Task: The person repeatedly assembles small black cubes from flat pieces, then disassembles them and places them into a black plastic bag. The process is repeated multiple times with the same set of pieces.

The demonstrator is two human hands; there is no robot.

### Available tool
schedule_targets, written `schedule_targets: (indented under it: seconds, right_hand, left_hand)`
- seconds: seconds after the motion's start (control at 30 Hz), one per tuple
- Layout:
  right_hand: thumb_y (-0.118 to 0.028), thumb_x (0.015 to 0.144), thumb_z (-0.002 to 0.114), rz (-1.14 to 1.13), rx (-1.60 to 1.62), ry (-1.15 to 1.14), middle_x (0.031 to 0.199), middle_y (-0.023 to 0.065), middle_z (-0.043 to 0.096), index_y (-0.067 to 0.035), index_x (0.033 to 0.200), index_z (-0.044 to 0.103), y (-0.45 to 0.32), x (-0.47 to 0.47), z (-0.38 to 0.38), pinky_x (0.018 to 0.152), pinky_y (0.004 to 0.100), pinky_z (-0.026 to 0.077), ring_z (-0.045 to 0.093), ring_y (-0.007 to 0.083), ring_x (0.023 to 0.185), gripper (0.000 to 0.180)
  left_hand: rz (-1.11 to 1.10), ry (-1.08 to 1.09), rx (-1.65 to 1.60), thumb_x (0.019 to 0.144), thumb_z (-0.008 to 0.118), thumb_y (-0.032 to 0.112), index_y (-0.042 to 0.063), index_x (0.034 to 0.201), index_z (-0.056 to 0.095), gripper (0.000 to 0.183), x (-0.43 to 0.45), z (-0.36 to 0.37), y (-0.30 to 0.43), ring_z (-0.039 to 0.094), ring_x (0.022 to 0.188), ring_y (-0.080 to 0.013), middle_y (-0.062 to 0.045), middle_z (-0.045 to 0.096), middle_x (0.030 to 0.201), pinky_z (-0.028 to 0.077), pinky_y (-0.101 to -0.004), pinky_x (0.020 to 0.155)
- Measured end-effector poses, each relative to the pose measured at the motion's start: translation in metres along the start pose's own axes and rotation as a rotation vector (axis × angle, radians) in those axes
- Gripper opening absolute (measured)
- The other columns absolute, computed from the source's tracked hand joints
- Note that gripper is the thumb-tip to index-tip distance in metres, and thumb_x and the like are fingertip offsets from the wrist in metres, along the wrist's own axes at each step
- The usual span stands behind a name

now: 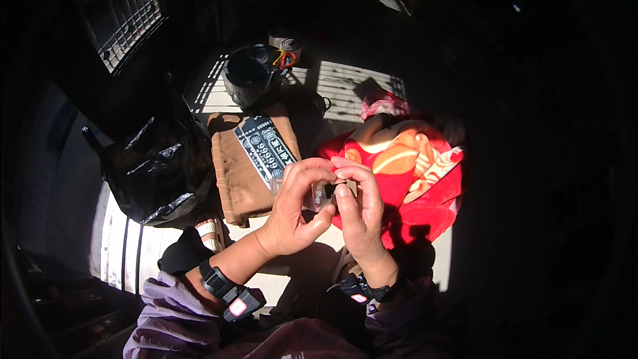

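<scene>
My left hand (301, 207) and my right hand (360, 204) meet at the fingertips in front of me. Between them is a small clear plastic bag (319, 196), partly hidden by the fingers; its contents are too small to name. The left fingers and thumb curl round the bag's side, and the right thumb and fingers are at its other edge. Below the hands lies a brown cloth-covered block (254, 199) with stitched edges. On it rests a dark printed card or packet (264, 147) bearing pale writing and pictures.
A black plastic bag (159, 174) stands at the left. Beyond the block is a dark bucket (244, 80) with orange-and-yellow-handled scissors (285, 59) at its rim, and a roll (286, 42) behind. A red and orange patterned blanket (423, 174) is heaped at the right. My sandalled foot (209, 233) shows below.
</scene>
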State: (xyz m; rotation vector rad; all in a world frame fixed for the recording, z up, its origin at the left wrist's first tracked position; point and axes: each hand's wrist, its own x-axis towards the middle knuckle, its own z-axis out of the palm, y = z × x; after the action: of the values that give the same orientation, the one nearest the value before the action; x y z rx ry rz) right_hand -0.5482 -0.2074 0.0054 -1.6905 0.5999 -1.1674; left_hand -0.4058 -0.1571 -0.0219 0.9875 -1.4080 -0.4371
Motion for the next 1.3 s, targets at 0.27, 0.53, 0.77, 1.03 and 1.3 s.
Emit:
schedule_targets:
  seconds: [0.27,0.53,0.77,1.03,1.3]
  right_hand:
    - [-0.008,0.100,0.060,0.160,0.153,0.069,0.133,0.0148,0.053,0.001,0.114,0.057,0.016,0.000,0.014,0.093,0.0295,0.052,0.060,0.0141,0.106,0.016]
    - [-0.010,0.100,0.063,0.148,0.103,0.114,0.130,0.0142,0.057,0.000,0.112,0.059,0.015,0.003,0.011,0.092,0.0296,0.052,0.061,0.0143,0.105,0.017]
    - [-0.012,0.102,0.060,0.212,0.144,0.076,0.117,0.0080,0.065,0.000,0.116,0.060,0.014,0.007,0.007,0.090,0.0262,0.050,0.062,0.0105,0.100,0.018]
    - [-0.012,0.103,0.060,0.123,0.000,0.094,0.114,0.0093,0.066,0.003,0.111,0.065,0.021,0.008,0.007,0.092,0.0269,0.050,0.062,0.0130,0.104,0.018]
    - [-0.008,0.102,0.059,0.086,0.003,0.023,0.117,0.0106,0.066,0.001,0.109,0.065,0.028,0.011,0.005,0.093,0.0275,0.050,0.063,0.0153,0.106,0.013]
  left_hand:
    - [-0.057,0.033,0.058,0.085,0.058,0.003,0.005,0.114,0.051,0.030,-0.001,0.008,-0.026,0.051,0.106,-0.0330,-0.016,0.055,0.121,0.041,-0.0412,0.096]
    - [-0.023,-0.020,0.036,0.082,0.075,0.013,0.005,0.128,0.049,0.053,-0.002,0.001,-0.019,0.051,0.115,-0.0332,-0.016,0.053,0.128,0.045,-0.0415,0.099]
    - [0.000,-0.169,0.206,0.077,0.086,0.037,0.005,0.138,0.046,0.080,0.003,-0.014,-0.026,0.050,0.122,-0.0363,-0.017,0.053,0.133,0.043,-0.0451,0.105]
    - [-0.107,-0.160,0.198,0.080,0.083,0.037,0.003,0.139,0.046,0.078,-0.001,-0.013,-0.030,0.055,0.118,-0.0355,-0.018,0.055,0.129,0.043,-0.0445,0.105]
    - [-0.086,-0.033,0.180,0.079,0.082,0.040,0.006,0.123,0.060,0.060,0.008,-0.015,-0.039,0.062,0.103,-0.0346,-0.014,0.066,0.111,0.048,-0.0439,0.092]
